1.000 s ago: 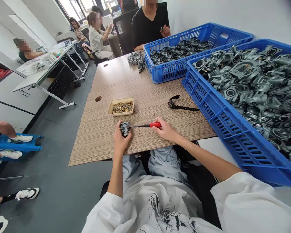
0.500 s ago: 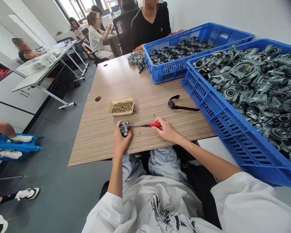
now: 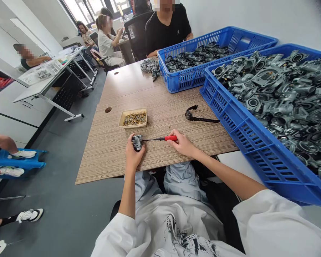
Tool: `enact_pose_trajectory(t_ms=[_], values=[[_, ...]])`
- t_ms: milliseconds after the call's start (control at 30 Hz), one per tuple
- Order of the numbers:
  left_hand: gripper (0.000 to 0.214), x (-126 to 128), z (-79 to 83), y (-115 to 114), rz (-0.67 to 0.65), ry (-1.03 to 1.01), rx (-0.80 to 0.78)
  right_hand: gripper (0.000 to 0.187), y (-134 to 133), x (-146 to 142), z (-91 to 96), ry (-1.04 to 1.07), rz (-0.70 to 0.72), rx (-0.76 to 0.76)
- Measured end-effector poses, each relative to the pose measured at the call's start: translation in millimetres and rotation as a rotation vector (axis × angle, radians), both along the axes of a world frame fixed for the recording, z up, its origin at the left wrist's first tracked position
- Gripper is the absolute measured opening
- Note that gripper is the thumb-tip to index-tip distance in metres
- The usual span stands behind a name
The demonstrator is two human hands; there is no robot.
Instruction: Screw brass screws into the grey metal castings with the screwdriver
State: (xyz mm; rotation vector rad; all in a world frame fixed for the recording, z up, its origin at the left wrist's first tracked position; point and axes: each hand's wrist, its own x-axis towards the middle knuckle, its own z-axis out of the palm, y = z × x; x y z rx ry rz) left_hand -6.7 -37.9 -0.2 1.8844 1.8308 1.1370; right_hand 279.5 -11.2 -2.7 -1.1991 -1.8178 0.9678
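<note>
My left hand (image 3: 133, 155) grips a small grey metal part (image 3: 137, 141) and holds it down on the wooden table (image 3: 109, 150). In my right hand (image 3: 182, 144) is a red-handled screwdriver (image 3: 166, 138), lying nearly level with its tip against the part. A loose brass screw (image 3: 153, 145) lies just under the shaft, and another screw (image 3: 169, 125) sits a little farther back. A shallow tan tray of brass screws (image 3: 134, 117) stands behind the part.
Two blue crates of grey metal castings stand on the right: the near crate (image 3: 246, 135) and the far crate (image 3: 182, 80). A black wristwatch (image 3: 196, 116) lies between tray and crate. A person in black (image 3: 166, 28) sits at the far end; other people sit farther left.
My hands, the part and the screwdriver hold their places. The person in black has lowered a raised hand toward the far crate.
</note>
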Motion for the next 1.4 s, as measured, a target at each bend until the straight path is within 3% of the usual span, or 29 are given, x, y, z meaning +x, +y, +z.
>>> enact_pose_trajectory(t_ms=[1400], values=[[0.067,0.1,2.2,0.6,-0.018,0.019,0.024,0.023,-0.1,-0.8,2.1,0.003,-0.010,0.005]])
